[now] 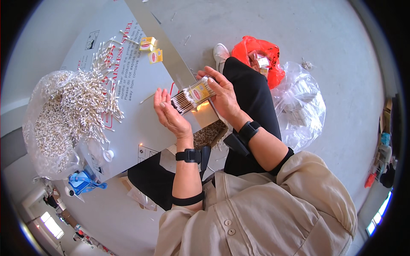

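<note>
Between my two hands is a clear packet of cotton swabs (184, 101) with a yellow label, held tilted over the table's near right edge. My right hand (225, 97) grips its right end, the thumb on top near the label. At the lower left end, my left hand (174, 117) cups the packet by the swab tips, its fingers partly hidden behind it. Left of my hands, a large heap of loose cotton swabs (77, 115) spills from an open clear plastic bag (32, 123). Yellow label cards (156, 56) lie in two small groups beyond my hands.
The metal-sheet table (141, 123) carries printed film. Under its edge sits a cardboard box (222, 132) holding swabs. On the floor at right are a red bag (243, 49) and a clear bag of packets (299, 98). A blue object (83, 181) stands by the table's left corner.
</note>
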Available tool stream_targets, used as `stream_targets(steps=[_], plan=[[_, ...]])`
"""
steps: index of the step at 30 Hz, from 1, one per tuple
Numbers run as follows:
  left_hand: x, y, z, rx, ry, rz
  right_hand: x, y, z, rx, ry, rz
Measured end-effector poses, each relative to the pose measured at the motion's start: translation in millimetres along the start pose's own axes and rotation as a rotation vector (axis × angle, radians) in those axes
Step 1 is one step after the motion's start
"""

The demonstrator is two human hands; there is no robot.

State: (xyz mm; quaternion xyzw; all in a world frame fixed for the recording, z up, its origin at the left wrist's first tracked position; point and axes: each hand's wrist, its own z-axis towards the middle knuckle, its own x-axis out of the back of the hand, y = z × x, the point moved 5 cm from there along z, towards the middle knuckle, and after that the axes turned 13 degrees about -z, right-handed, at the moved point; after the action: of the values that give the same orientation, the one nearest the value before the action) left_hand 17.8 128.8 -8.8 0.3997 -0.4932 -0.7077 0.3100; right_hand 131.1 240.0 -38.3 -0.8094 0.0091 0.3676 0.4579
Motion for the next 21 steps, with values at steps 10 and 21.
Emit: stream_targets(steps=[10,21], plan=[[-11,0,-1,0.032,0.092,-0.087,-2,1,-1,0.021,0.151,-0.046],[-4,5,-11,0.032,0.122,-0.036,-1,3,-6,-0.036,0.205,0.144]])
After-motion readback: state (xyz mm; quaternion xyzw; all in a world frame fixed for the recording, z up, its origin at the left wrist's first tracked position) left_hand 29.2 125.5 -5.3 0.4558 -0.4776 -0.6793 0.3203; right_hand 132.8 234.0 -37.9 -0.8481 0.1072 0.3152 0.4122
